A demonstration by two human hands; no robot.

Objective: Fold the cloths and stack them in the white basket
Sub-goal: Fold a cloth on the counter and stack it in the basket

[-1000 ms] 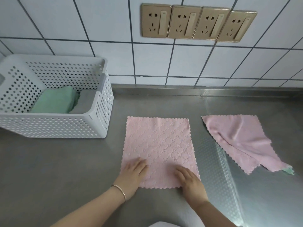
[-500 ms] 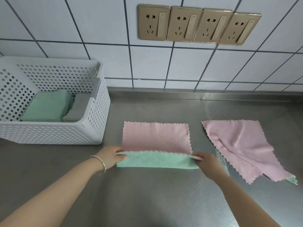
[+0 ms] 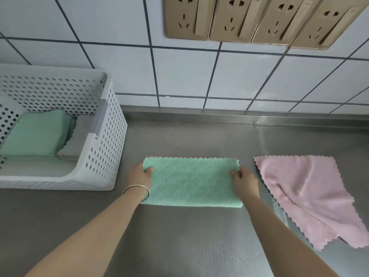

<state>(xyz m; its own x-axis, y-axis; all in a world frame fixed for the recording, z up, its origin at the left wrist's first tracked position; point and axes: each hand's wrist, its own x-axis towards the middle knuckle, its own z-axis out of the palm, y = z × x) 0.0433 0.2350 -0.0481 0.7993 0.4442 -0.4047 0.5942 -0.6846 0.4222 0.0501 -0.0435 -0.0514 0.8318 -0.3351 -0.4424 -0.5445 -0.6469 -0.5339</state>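
**Half-folded cloth, one hand at each short end**

The green cloth (image 3: 191, 182) lies on the steel counter (image 3: 179, 240) as a flat rectangle, long side running 9 to 3 o'clock, with its scalloped edges lined up at 12 and a smooth fold at 6. The left hand (image 3: 138, 176) sits at its 9 o'clock end, thumb over the top face and fingers seemingly tucked beneath — a pinch on the far corner. The right hand (image 3: 244, 181) mirrors this at 3 o'clock, fingertips curled onto the edge.

The fabric looks like thin quilted microfibre: light, limp and soft, with nothing fragile about it. It will sag if lifted by one corner, and its layers may slide apart on the smooth steel. The best hold is probably both layers together at the corners, or a flat palm pressing the fold while the other hand carries an end across.

At 3 o'clock, just beside the right hand, the pink cloth (image 3: 307, 194) lies rumpled and unfolded. At 10 o'clock stands the white basket (image 3: 103, 148), already holding folded green cloths (image 3: 38, 134) and a grey stack (image 3: 77, 140). Beyond it are the tiled wall (image 3: 179, 72) and wall sockets (image 3: 259, 19).
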